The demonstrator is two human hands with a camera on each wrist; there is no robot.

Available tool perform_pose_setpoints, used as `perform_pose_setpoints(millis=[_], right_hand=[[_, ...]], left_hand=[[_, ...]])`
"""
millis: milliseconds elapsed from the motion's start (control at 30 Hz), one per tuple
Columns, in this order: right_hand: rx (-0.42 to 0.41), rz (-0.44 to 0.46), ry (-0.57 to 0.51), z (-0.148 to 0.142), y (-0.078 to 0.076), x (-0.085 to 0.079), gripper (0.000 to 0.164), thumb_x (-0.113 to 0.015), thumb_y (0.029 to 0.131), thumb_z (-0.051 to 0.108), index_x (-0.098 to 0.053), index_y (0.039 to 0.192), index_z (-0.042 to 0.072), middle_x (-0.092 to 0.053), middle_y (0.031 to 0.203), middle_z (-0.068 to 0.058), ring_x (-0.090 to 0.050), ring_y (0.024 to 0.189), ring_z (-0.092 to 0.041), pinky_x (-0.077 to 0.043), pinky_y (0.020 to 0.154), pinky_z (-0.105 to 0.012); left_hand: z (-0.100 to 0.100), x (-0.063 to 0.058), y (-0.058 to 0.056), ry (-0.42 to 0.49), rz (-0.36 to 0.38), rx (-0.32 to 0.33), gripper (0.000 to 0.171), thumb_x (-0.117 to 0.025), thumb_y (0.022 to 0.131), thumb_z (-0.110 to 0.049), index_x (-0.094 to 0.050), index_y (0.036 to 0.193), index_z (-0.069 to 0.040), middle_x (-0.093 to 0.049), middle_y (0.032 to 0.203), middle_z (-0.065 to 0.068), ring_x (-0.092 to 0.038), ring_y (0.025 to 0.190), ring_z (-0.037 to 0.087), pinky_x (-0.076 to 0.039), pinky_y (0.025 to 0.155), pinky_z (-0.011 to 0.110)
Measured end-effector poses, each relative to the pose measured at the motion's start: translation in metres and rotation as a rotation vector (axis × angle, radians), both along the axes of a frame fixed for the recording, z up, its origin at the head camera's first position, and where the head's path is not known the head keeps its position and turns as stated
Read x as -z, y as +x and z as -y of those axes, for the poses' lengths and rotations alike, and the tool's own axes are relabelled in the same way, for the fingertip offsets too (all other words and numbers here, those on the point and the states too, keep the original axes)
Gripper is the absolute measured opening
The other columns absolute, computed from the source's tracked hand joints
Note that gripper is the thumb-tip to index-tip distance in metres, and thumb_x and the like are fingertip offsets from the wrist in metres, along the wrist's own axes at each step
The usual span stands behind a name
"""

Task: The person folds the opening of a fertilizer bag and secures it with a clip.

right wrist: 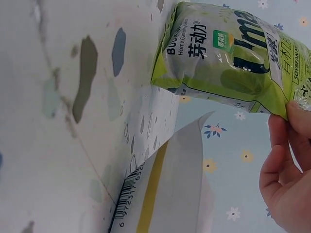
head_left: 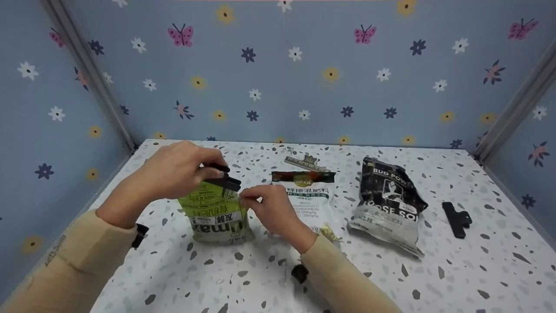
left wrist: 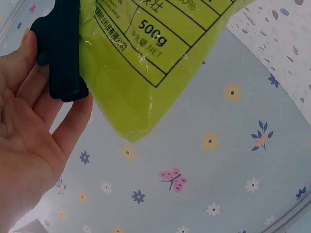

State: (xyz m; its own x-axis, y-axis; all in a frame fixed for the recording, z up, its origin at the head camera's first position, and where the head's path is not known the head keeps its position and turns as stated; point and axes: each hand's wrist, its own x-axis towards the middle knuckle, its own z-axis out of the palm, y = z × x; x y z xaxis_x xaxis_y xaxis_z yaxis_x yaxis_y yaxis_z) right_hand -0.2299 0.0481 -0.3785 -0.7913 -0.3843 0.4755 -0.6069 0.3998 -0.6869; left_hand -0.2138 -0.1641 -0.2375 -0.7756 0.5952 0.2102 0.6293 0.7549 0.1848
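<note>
A green and white bag (head_left: 217, 215) of soil-like product, printed "500g" on its back, stands upright on the speckled table. At its top edge, my left hand (head_left: 173, 167) grips a black bag clip (head_left: 223, 177) between thumb and fingers. In the left wrist view this clip (left wrist: 63, 58) lies along the bag's green top edge; whether its jaws bite the film is hard to tell. My right hand (head_left: 273, 206) pinches the bag's upper right corner, also visible in the right wrist view, where fingertips (right wrist: 286, 114) hold the film.
A white bag (head_left: 308, 204) lies right of the green one, partly behind my right arm. Farther right are a black and white bag (head_left: 388, 204) and a loose black clip (head_left: 456, 219). Behind the white bag lies a long gold-toned, notched piece (head_left: 306, 163). Patterned walls (head_left: 278, 65) enclose the table.
</note>
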Motion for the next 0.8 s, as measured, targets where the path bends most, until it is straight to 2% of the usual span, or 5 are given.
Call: perform_pose_setpoints(millis=[233, 300, 467, 633, 800], right_hand=[[0.027, 0.043, -0.020, 0.001, 0.000, 0.000, 0.005, -0.075, 0.090, 0.012, -0.079, 0.089, 0.013, -0.073, 0.082, 0.005, -0.058, 0.064, -0.007, -0.046, 0.059, -0.024], [0.035, 0.111, -0.065, 0.002, 0.000, 0.000, 0.001, -0.076, 0.089, 0.011, -0.076, 0.089, 0.011, -0.072, 0.079, 0.006, -0.060, 0.064, -0.009, -0.046, 0.059, -0.025], [0.023, 0.275, -0.195, 0.004, 0.002, -0.001, 0.020, -0.073, 0.090, 0.000, -0.054, 0.088, 0.009, -0.072, 0.081, 0.003, -0.071, 0.077, -0.010, -0.054, 0.067, -0.027], [-0.018, 0.311, -0.162, 0.001, 0.001, -0.005, 0.021, -0.070, 0.090, -0.005, -0.053, 0.086, 0.006, -0.073, 0.088, -0.005, -0.071, 0.082, -0.010, -0.056, 0.073, -0.028], [-0.063, 0.338, -0.110, -0.005, 0.000, -0.012, 0.018, -0.075, 0.087, -0.002, -0.059, 0.089, 0.007, -0.071, 0.091, -0.003, -0.070, 0.085, -0.010, -0.056, 0.074, -0.028]], left_hand=[[-0.008, 0.006, -0.002, -0.068, 0.049, 0.002, 0.010, -0.067, 0.097, -0.020, -0.075, 0.102, -0.024, -0.070, 0.089, -0.006, -0.058, 0.071, 0.014, -0.045, 0.062, 0.037], [-0.011, 0.008, -0.002, -0.084, 0.053, -0.001, 0.009, -0.068, 0.097, -0.020, -0.074, 0.102, -0.023, -0.069, 0.087, -0.006, -0.057, 0.071, 0.014, -0.044, 0.061, 0.037], [-0.016, 0.011, -0.002, -0.132, 0.049, -0.016, 0.006, -0.068, 0.097, -0.021, -0.073, 0.099, -0.022, -0.067, 0.084, -0.004, -0.055, 0.069, 0.016, -0.043, 0.059, 0.037], [-0.019, 0.013, 0.000, -0.185, 0.032, -0.022, 0.004, -0.067, 0.097, -0.021, -0.071, 0.097, -0.020, -0.064, 0.080, -0.003, -0.054, 0.067, 0.016, -0.043, 0.056, 0.035], [-0.021, 0.013, 0.001, -0.220, 0.000, -0.010, 0.004, -0.067, 0.097, -0.020, -0.071, 0.095, -0.020, -0.062, 0.078, -0.002, -0.054, 0.066, 0.016, -0.043, 0.055, 0.035]])
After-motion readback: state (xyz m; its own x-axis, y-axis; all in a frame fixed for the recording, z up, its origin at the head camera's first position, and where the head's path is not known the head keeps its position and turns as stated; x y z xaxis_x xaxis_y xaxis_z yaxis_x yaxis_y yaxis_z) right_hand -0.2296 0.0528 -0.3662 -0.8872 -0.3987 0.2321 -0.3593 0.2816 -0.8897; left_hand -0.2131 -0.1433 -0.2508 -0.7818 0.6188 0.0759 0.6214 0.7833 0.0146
